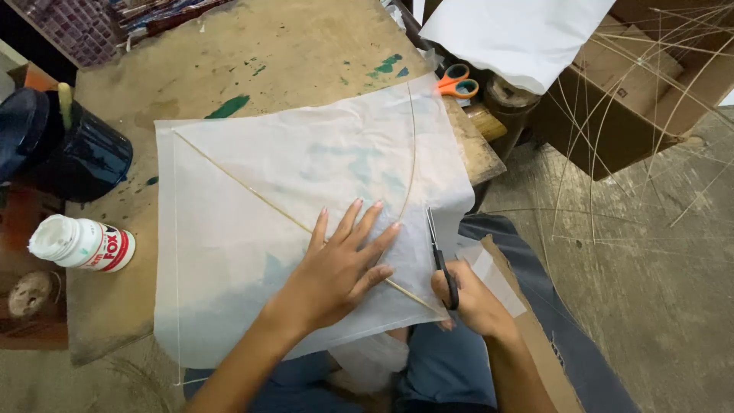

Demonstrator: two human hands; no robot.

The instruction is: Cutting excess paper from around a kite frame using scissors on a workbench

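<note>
A paint-stained wooden surface (306, 53) carries the translucent paper sheet (252, 229). The left hand (340, 268) presses flat, fingers spread, on it; just right, the right hand (466, 298) grips black scissors (440, 260), blades apparently pointing away along the sheet's edge.

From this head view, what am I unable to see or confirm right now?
- Scissors: handles hidden inside the right hand; blade gap too thin to judge.
- Thin stick: its middle lies under the left hand.
- White paper sheet: near edge overhangs the table, partly behind the left forearm.
- Dark blue pot: cut off by the left edge, contents unseen.
</note>
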